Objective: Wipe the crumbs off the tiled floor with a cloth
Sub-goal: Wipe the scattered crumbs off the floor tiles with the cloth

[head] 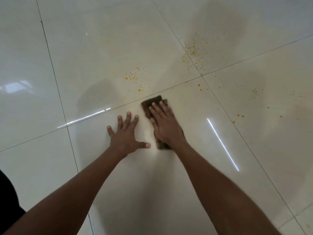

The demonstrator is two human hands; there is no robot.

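Fingers together and flat, a person's right hand (163, 123) presses a folded brown cloth (153, 100) onto the glossy cream tiled floor (169, 184), just below a grout line (94, 114). The left hand (126, 133), fingers splayed, rests bare on the same tile beside it. Orange crumbs (133, 77) lie scattered across the tiles beyond the line and to the right.

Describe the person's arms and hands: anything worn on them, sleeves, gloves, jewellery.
Both arms are bare from the frame edge to the fingertips, with no sleeves showing. The left hand and right hand wear no gloves, and no rings, watch or bracelets are visible. Fingernails are short and unpainted.
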